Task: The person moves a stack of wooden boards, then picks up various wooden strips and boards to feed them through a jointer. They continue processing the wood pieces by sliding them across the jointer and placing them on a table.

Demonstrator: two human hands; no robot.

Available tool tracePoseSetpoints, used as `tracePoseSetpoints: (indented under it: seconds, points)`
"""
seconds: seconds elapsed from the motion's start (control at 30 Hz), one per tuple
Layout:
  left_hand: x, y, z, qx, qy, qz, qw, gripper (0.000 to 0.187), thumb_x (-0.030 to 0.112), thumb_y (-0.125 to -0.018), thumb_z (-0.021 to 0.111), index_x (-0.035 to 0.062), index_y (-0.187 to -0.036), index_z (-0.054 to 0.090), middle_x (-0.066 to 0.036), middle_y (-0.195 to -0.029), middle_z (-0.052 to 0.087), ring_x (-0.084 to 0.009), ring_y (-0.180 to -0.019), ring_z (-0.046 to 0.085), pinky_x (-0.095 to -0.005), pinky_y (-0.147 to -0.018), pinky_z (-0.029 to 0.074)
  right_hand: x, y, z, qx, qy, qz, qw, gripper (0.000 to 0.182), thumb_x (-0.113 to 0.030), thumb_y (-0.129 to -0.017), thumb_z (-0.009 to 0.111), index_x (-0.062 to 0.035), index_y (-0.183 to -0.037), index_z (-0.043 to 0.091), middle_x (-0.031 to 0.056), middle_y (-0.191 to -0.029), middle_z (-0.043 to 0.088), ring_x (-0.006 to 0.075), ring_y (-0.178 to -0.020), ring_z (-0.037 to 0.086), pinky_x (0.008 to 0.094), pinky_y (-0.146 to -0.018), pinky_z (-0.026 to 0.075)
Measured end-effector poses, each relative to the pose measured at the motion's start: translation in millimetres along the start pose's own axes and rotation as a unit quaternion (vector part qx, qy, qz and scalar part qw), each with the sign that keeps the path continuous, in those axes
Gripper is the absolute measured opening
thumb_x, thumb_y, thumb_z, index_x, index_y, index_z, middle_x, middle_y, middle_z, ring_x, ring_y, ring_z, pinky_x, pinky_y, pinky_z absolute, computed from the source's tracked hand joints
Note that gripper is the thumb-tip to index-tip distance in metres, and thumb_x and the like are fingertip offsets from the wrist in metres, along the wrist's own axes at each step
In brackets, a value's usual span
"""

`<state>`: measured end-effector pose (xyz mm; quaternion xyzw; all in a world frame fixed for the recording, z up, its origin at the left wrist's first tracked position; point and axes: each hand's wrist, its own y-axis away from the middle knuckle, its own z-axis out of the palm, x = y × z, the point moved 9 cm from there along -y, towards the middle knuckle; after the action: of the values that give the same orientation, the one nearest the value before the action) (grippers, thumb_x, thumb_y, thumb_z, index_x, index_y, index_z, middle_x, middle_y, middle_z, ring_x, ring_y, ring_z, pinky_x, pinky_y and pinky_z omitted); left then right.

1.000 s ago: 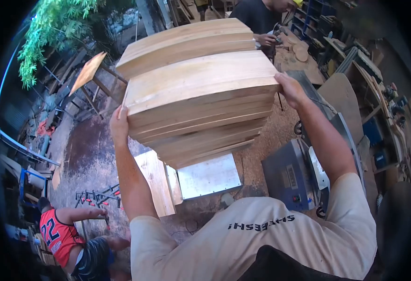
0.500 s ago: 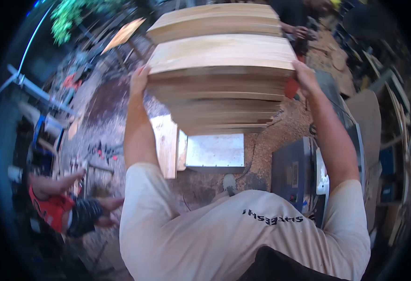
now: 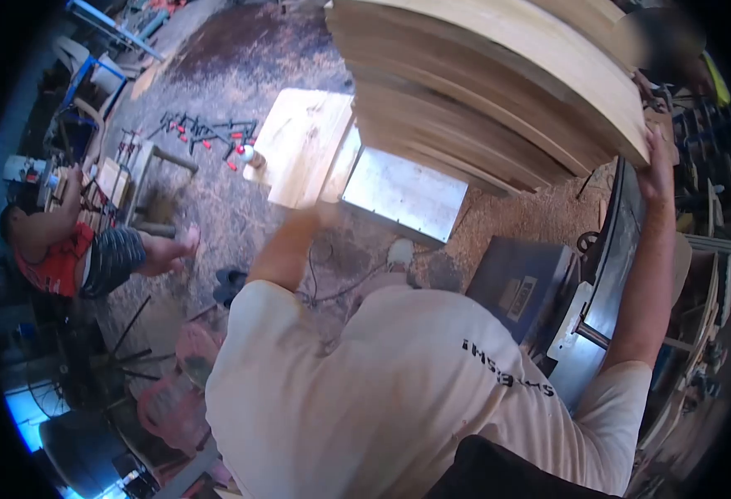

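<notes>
A tall stack of wooden boards [image 3: 473, 91] fills the upper right of the head view. My right hand [image 3: 658, 166] touches the right end of the top board; its exact hold is unclear. Away from the stack, my left hand [image 3: 324, 218] is low beside the light wooden panel, smeared by motion, and its fingers cannot be made out. The light wooden panel [image 3: 303, 137] lies left of a metal-topped box [image 3: 407, 187]. A small bottle with a red cap [image 3: 250, 155] stands at the panel's left edge.
A person in a red top [image 3: 53, 258] sits at the left by a low wooden frame [image 3: 145, 179]. Black and red clamps [image 3: 203, 131] lie on the floor. A dark machine cabinet [image 3: 519, 287] stands right of my body. Another person [image 3: 669, 50] is at the upper right.
My left hand has left the boards and dropped toward the panel. My right hand has moved right and stays at the boards' end. The view has turned, and the stack appears tilted toward the upper right.
</notes>
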<state>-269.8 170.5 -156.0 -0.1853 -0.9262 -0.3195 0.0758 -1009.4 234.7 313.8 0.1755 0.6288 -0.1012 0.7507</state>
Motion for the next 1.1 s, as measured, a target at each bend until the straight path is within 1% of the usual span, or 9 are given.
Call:
tracePoseSetpoints:
  seconds: [0.1,0.23,0.33,0.5,0.63,0.7,0.73,0.9,1.1]
  points:
    - [52.6,171.4,149.7,-0.324,-0.059,-0.032,0.944,0.061,0.047,-0.089,0.055,0.0048,-0.133,0.052,-0.017,-0.13,0.057,-0.032,-0.119,0.054,-0.0435,-0.102,0.04,-5.0,-3.2,-10.6,0.081,0.038,0.005,0.996,0.048,-0.04,-0.097,0.054,-0.0052,-0.13,0.054,0.0069,-0.122,0.062,0.0157,-0.111,0.056,0.0319,-0.097,0.04]
    - [100.4,238.2,152.2,-0.318,0.33,-0.159,0.875,0.061,0.054,-0.089,0.051,0.0061,-0.127,0.058,-0.018,-0.136,0.052,-0.0329,-0.118,0.054,-0.0416,-0.1,0.043,1.5,-13.9,-27.1,0.073,0.086,0.061,0.992,0.05,-0.036,-0.097,0.055,-0.0001,-0.132,0.051,0.0097,-0.122,0.062,0.0164,-0.106,0.061,0.0299,-0.089,0.046]
    - [29.5,138.8,282.2,-0.259,0.148,0.031,0.954,0.051,0.048,-0.089,0.052,0.0069,-0.118,0.063,-0.018,-0.13,0.056,-0.0328,-0.111,0.058,-0.0436,-0.092,0.047,2.7,-21.8,-32.4,0.057,0.092,0.097,0.989,0.046,-0.034,-0.098,0.052,-0.0015,-0.13,0.053,0.0104,-0.121,0.062,0.0163,-0.105,0.062,0.0303,-0.088,0.049]
    - [13.6,40.5,42.1,0.121,0.409,-0.048,0.903,0.046,0.038,-0.089,0.059,0.0006,-0.116,0.063,-0.017,-0.111,0.066,-0.0269,-0.104,0.061,-0.0376,-0.09,0.046,3.7,-15.1,-35.9,0.058,0.065,0.078,0.993,0.049,-0.036,-0.1,0.049,0.0014,-0.131,0.05,0.0128,-0.119,0.063,0.0203,-0.102,0.064,0.0332,-0.086,0.051]
    - [38.9,6.1,-56.9,0.119,0.467,-0.095,0.871,0.051,0.04,-0.088,0.061,-0.0008,-0.119,0.06,-0.018,-0.115,0.065,-0.0272,-0.11,0.061,-0.0365,-0.094,0.046,46.9,1.4,-63.3,0.032,-0.131,-0.003,0.991,0.047,-0.046,-0.1,0.042,-0.0071,-0.122,0.057,0.0064,-0.12,0.062,0.0206,-0.108,0.059,0.0379,-0.091,0.048]
    - [41.5,-8.7,-59.6,0.145,0.474,-0.087,0.864,0.05,0.038,-0.088,0.062,-0.0009,-0.119,0.06,-0.018,-0.116,0.065,-0.0262,-0.111,0.061,-0.0352,-0.095,0.045,124.4,18.8,-56.3,-0.2,-0.167,0.011,0.965,0.045,-0.05,-0.099,0.042,-0.0097,-0.107,0.06,0.0042,-0.106,0.065,0.0178,-0.095,0.06,0.0351,-0.086,0.048]
    - [41.2,-12.1,-44.9,0.138,0.434,-0.102,0.884,0.049,0.037,-0.088,0.063,-0.0011,-0.118,0.061,-0.018,-0.115,0.065,-0.0259,-0.109,0.061,-0.0351,-0.095,0.046,193.5,29.9,-89.9,0.103,-0.085,0.101,0.986,0.044,-0.052,-0.098,0.043,-0.0109,-0.095,0.059,0.0041,-0.088,0.065,0.0182,-0.074,0.059,0.0337,-0.074,0.05]
    - [52.2,11.1,64.1,0.121,0.448,-0.087,0.882,0.041,0.035,-0.086,0.064,-0.0001,-0.107,0.066,-0.015,-0.099,0.069,-0.0264,-0.093,0.065,-0.036,-0.084,0.05,394.2,143.3,1.8,0.06,0.178,0.459,0.868,0.065,-0.056,-0.086,0.062,-0.002,-0.12,0.053,0.0135,-0.094,0.066,0.021,-0.076,0.065,0.035,-0.065,0.057]
    - [77.3,127.0,169.8,-0.004,0.395,-0.242,0.886,0.05,0.035,-0.082,0.067,0.0033,-0.12,0.061,-0.016,-0.102,0.069,-0.0275,-0.097,0.065,-0.0381,-0.085,0.05,550.2,172.9,76.8,-0.13,0.216,0.51,0.822,0.049,-0.044,-0.091,0.06,-0.0063,-0.122,0.054,0.0059,-0.09,0.06,0.0153,-0.076,0.058,0.0297,-0.061,0.051]
